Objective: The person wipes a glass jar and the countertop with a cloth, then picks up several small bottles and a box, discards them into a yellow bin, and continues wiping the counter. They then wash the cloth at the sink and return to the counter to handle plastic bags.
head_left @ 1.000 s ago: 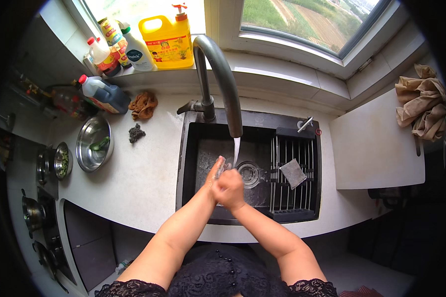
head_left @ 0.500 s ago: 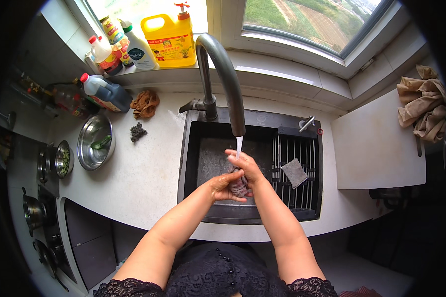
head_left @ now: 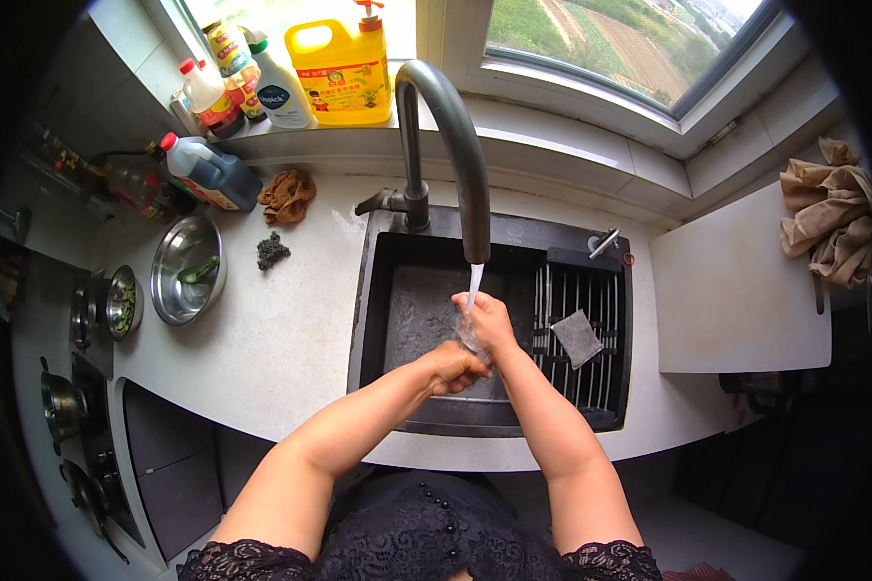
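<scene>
Water runs from the dark gooseneck faucet [head_left: 470,174] onto my hands over the black sink [head_left: 412,320]. My right hand [head_left: 489,321] is directly in the stream, its fingers curled. Just below it and to the left, my left hand [head_left: 455,368] is closed in a fist. Between them shows a little of a wet greyish cloth [head_left: 469,339], mostly hidden by fingers and water. A flat grey scouring pad [head_left: 577,339] lies on the metal rack [head_left: 599,392] in the sink's right part.
Left on the counter are a steel bowl [head_left: 165,295] with a green vegetable, a dark scrubber [head_left: 272,251] and a brown rag [head_left: 288,197]. A yellow jug [head_left: 344,87] and other bottles line the sill. A white board [head_left: 746,281] stands right of the sink.
My left hand has turned and closed from spread fingers into a fist. The cloth, plainly seen between my hands before, is now mostly covered. The view has shifted slightly.
</scene>
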Motion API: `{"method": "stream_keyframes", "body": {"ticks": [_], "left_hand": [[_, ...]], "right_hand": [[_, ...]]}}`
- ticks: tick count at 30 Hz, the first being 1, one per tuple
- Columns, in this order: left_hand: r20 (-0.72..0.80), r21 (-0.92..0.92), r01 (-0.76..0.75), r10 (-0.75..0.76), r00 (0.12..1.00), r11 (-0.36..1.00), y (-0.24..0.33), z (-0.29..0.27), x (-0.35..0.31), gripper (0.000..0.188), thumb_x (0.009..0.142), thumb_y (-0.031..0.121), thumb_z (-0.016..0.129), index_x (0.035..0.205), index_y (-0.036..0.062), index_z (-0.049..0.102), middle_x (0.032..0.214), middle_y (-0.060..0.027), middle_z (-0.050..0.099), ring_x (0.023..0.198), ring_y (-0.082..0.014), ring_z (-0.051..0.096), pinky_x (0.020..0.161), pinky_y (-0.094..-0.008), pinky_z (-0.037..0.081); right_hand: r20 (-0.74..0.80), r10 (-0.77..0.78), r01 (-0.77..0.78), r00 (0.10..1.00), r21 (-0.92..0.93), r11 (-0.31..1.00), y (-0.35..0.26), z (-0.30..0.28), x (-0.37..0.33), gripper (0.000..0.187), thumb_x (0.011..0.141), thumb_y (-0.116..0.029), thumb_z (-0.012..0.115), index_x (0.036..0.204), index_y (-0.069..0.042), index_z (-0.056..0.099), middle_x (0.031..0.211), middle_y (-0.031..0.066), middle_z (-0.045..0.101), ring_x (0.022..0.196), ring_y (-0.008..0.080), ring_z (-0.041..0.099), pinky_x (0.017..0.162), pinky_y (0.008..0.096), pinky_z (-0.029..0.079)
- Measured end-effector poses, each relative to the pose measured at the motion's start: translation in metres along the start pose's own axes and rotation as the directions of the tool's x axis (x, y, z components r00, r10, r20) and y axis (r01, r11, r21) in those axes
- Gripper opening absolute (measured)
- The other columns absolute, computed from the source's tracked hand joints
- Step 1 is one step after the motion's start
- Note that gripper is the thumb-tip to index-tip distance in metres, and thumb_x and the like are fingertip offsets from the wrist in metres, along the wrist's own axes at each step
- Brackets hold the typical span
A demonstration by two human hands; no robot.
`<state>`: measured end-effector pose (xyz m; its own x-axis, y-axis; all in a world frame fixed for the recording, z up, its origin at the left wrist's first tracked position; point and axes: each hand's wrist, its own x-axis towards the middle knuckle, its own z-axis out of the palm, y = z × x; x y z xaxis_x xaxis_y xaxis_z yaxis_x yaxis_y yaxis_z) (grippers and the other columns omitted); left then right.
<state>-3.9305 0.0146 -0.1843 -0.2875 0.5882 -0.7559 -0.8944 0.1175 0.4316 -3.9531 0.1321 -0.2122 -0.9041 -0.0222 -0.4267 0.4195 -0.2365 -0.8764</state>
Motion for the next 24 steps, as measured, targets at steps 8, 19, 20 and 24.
{"method": "stream_keyframes", "body": {"ticks": [8, 19, 20, 24], "left_hand": [[-0.199, 0.401, -0.099, 0.192, 0.961, 0.911, 0.005, 0.003, 0.005, 0.011, 0.062, 0.008, 0.066, 0.065, 0.0026, 0.056, 0.051, -0.0061, 0.050, 0.039, -0.0142, 0.044, 0.035, -0.0304, 0.029], [-0.075, 0.184, -0.169, 0.186, 0.980, 0.968, 0.000, -0.015, 0.000, 0.020, 0.070, 0.014, 0.071, 0.082, 0.0060, 0.057, 0.070, -0.0052, 0.061, 0.056, -0.0156, 0.061, 0.047, -0.0318, 0.052], [-0.035, 0.018, -0.158, 0.159, 0.987, 0.987, -0.007, -0.020, -0.006, 0.020, 0.072, 0.013, 0.070, 0.085, 0.0058, 0.057, 0.073, -0.0055, 0.061, 0.056, -0.0158, 0.061, 0.048, -0.0307, 0.053], [0.089, -0.514, -0.063, 0.126, 0.988, 0.855, -0.033, -0.059, -0.002, 0.029, 0.080, 0.026, 0.062, 0.100, 0.0051, 0.058, 0.082, -0.0100, 0.064, 0.061, -0.0205, 0.064, 0.053, -0.0322, 0.059]], "right_hand": [[-0.217, -0.278, 0.164, 0.936, -0.432, 0.887, 0.012, 0.006, 0.006, 0.015, 0.085, -0.015, 0.062, 0.089, -0.001, 0.067, 0.064, 0.0014, 0.058, 0.058, 0.0082, 0.052, 0.054, 0.0259, 0.042], [-0.141, 0.006, 0.010, 0.990, 0.110, 0.994, 0.024, -0.014, -0.003, 0.029, 0.087, -0.030, 0.065, 0.097, -0.003, 0.061, 0.082, 0.0016, 0.061, 0.073, 0.0095, 0.056, 0.066, 0.0247, 0.046], [-0.002, 0.167, -0.167, 0.986, 0.068, 0.984, 0.014, -0.015, -0.016, 0.030, 0.086, -0.032, 0.066, 0.098, -0.005, 0.060, 0.086, 0.0019, 0.061, 0.076, 0.0102, 0.057, 0.068, 0.0255, 0.047], [0.070, 0.454, -0.443, 0.888, -0.126, 0.887, -0.014, -0.018, -0.050, 0.030, 0.083, -0.028, 0.069, 0.105, -0.009, 0.061, 0.099, 0.0034, 0.063, 0.081, 0.0143, 0.061, 0.076, 0.0346, 0.051]]}}
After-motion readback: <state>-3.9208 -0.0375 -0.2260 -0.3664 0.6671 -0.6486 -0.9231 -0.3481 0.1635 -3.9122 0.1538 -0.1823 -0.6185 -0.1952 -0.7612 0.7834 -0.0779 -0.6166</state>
